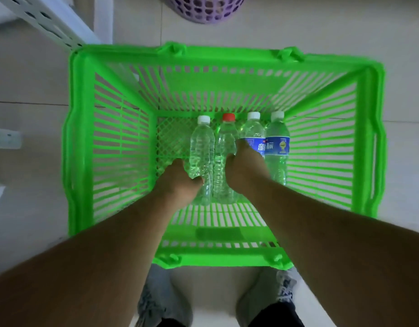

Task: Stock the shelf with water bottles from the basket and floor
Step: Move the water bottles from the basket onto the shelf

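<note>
Both hands are curled around bottles lying caps-away on the green slatted plastic basket [227, 74] floor: the left hand [180, 179] around the white-capped clear bottle [202, 142], the right hand [245, 165] around the red-capped one [225, 140] alongside.

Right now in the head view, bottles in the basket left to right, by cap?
White-capped unlabelled bottle → red-capped bottle → white-capped bottle with blue label → pale-capped bottle with blue label, all lying in the green basket.
</note>
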`<action>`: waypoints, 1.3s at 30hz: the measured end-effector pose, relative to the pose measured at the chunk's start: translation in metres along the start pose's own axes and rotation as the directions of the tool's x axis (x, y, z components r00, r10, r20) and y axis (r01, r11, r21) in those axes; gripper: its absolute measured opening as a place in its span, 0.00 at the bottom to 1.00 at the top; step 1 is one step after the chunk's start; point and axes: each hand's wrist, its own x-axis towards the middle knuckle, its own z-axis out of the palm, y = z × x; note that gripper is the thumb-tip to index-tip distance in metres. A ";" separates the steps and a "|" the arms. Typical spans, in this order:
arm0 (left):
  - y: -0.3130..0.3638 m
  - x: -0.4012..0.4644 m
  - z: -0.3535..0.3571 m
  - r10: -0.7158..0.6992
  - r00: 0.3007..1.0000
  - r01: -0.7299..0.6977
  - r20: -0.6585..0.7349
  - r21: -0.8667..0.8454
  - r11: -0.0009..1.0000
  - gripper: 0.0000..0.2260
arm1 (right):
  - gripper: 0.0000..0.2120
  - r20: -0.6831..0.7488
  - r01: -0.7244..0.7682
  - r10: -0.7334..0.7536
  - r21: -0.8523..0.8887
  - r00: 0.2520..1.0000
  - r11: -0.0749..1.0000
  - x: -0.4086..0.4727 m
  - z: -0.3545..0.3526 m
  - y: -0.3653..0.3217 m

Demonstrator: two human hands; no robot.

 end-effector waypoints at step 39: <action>0.086 -0.383 -0.236 0.188 0.939 -0.310 -0.289 -0.472 0.825 0.12 | 0.15 -0.366 0.438 -0.301 0.382 0.880 0.814 -0.337 -0.290 -0.109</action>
